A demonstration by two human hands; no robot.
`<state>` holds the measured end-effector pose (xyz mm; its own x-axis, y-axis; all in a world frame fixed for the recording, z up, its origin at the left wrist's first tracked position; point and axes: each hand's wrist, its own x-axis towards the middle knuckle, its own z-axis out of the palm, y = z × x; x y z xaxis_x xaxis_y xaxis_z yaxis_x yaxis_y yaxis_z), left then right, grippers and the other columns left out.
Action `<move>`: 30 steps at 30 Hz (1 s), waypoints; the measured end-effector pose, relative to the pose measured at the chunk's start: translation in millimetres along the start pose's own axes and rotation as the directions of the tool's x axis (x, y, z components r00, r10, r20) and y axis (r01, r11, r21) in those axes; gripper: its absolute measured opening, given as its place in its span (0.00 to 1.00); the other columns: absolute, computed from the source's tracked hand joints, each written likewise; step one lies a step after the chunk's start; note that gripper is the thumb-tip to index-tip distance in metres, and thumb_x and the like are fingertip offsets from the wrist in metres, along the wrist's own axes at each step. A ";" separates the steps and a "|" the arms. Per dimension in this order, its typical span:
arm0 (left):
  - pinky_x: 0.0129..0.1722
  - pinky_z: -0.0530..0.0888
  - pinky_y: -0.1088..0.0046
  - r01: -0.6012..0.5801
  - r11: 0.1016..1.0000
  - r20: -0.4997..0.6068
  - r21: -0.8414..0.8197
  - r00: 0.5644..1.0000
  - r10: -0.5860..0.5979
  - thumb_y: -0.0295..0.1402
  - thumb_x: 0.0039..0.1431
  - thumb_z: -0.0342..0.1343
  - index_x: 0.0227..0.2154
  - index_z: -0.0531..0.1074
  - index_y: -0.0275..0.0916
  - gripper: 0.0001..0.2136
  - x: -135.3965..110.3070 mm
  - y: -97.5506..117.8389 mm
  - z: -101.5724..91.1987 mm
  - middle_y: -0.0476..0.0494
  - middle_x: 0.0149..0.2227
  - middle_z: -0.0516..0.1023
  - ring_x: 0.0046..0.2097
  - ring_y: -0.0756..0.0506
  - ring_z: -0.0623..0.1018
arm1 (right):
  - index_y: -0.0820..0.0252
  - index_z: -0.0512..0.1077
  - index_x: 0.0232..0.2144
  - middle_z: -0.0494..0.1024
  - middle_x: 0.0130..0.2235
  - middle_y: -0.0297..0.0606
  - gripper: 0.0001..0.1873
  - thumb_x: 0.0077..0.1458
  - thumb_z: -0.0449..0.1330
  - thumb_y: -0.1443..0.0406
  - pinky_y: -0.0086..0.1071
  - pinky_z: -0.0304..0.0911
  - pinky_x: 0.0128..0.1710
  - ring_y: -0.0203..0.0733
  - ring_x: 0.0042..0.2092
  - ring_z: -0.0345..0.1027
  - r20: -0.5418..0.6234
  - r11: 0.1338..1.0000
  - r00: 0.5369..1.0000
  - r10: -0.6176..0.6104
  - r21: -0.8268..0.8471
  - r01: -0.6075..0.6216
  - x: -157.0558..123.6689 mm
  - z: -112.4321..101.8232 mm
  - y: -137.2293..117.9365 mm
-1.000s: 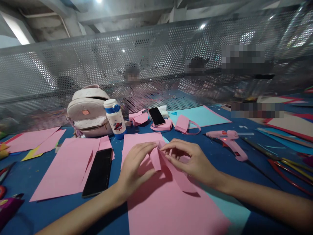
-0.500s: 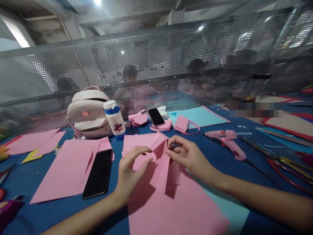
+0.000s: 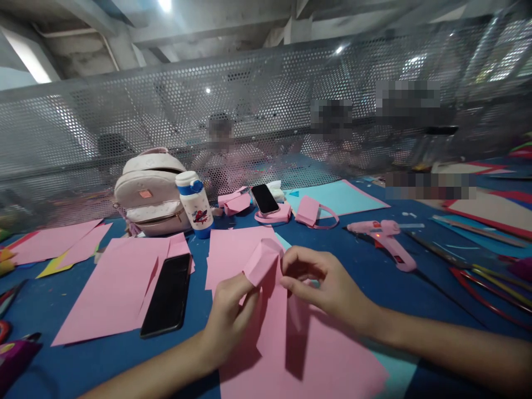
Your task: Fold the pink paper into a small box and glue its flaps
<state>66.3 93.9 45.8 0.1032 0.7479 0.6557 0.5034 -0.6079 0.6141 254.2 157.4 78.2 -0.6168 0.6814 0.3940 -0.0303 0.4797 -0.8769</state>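
Pinching right edge of folded pink paper (image 3: 274, 321) with right hand (image 3: 326, 282); touching left flap (image 3: 262, 265) with left hand (image 3: 230, 307), can't tell if gripping. Sits between both, lengthwise near-to-far, over pink sheet (image 3: 341, 360).

The blue worktop (image 3: 66, 368) carries pink sheets (image 3: 103, 293), a pale backpack (image 3: 147, 191), a white-and-blue bottle (image 3: 198, 208) just beside it, and a pink glue gun (image 3: 388, 235).

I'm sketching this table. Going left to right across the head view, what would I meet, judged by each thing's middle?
Near phone, bottle, left hand, folded pink paper between the hands, right hand, glue gun.
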 end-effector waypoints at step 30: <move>0.39 0.70 0.75 0.470 0.663 0.379 -0.582 0.879 -0.290 0.39 0.67 0.57 0.48 0.79 0.39 0.13 -2.5 29.1 9.8 0.45 0.34 0.78 0.38 0.47 0.73 | 0.56 0.75 0.37 0.73 0.40 0.40 0.08 0.67 0.56 0.63 0.34 0.61 0.38 0.43 0.40 0.65 0.346 0.568 0.866 -0.360 -0.655 0.498 1.9 -25.5 -37.0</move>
<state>89.1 76.9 57.7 0.2701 0.9345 0.2318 -0.1170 -0.2071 0.9713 274.2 155.0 118.3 -0.7959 0.2263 0.5616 0.1908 0.9740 -0.1221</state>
